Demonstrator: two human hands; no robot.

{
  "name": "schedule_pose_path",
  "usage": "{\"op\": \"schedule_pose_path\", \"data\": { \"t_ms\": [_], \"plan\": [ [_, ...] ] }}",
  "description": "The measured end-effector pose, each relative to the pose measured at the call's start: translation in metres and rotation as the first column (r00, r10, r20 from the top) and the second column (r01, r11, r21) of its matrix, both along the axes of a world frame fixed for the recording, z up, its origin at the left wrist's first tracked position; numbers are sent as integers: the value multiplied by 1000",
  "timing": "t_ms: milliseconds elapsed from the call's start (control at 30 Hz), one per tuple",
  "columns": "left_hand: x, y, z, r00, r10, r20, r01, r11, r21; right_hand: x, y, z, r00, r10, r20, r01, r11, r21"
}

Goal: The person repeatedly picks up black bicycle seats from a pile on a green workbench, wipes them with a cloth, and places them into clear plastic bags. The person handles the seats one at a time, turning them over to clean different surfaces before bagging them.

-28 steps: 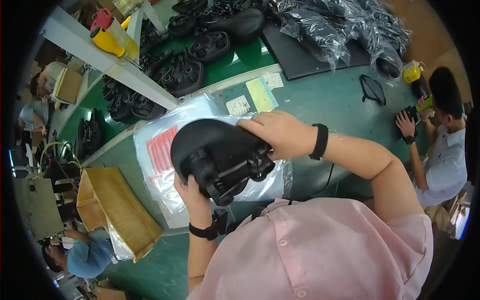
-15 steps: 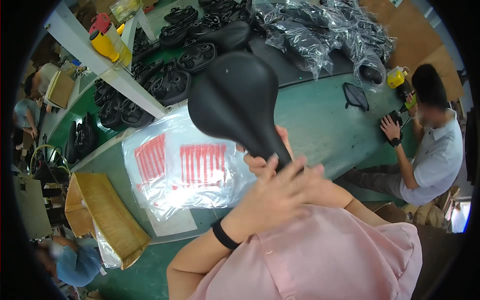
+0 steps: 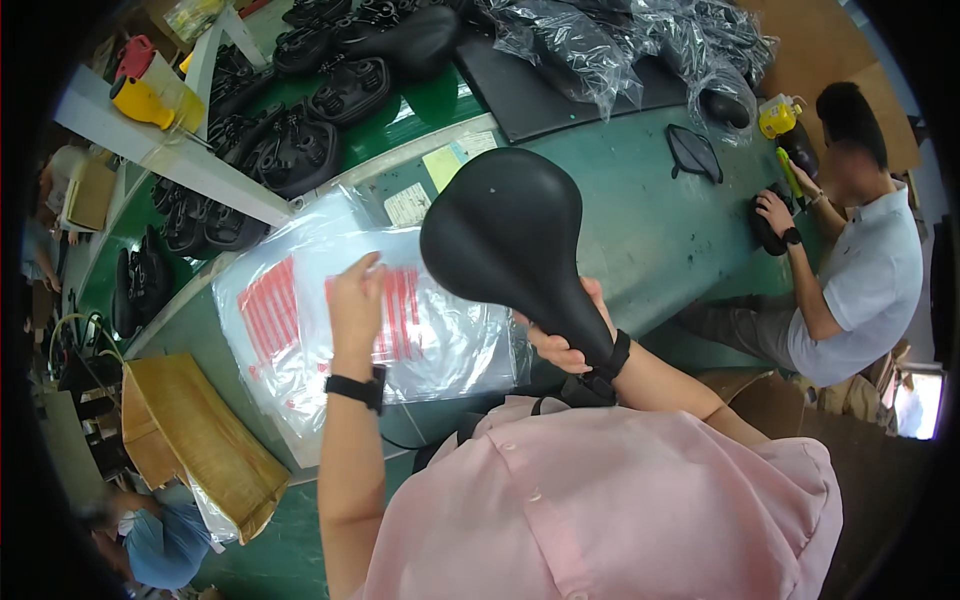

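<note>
Black bike saddle (image 3: pixel 505 235) held up, nose down, over clear bags w/ red print (image 3: pixel 300 320) flat on table.

Bright, even overhead light; glare on clear plastic bags (image 3: pixel 330 330) under the left fingers (image 3: pixel 358 280) and sheen on the black saddle (image 3: pixel 510 235) above the right fingers (image 3: pixel 555 352); soft shadows, bent dark fisheye rim, sharp centre.
</note>
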State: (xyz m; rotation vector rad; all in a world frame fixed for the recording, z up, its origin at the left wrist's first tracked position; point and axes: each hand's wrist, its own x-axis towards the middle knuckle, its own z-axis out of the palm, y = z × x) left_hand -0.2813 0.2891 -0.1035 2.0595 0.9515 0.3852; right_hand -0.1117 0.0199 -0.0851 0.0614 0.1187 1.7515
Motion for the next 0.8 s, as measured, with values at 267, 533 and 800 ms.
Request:
{"op": "schedule_pose_path", "data": {
  "t_ms": [267,533,800],
  "plan": [
    [76,-66,107,875,-220,430,139,967,213,-1,-15,18,994,77,78,-69,992,-105],
    [55,-54,137,878,-217,427,243,970,-7,-1,-23,29,978,202,52,-203,979,0],
    [56,-63,149,901,-292,322,257,955,147,-1,-25,30,978,207,-8,-207,978,5]
  ]
}}
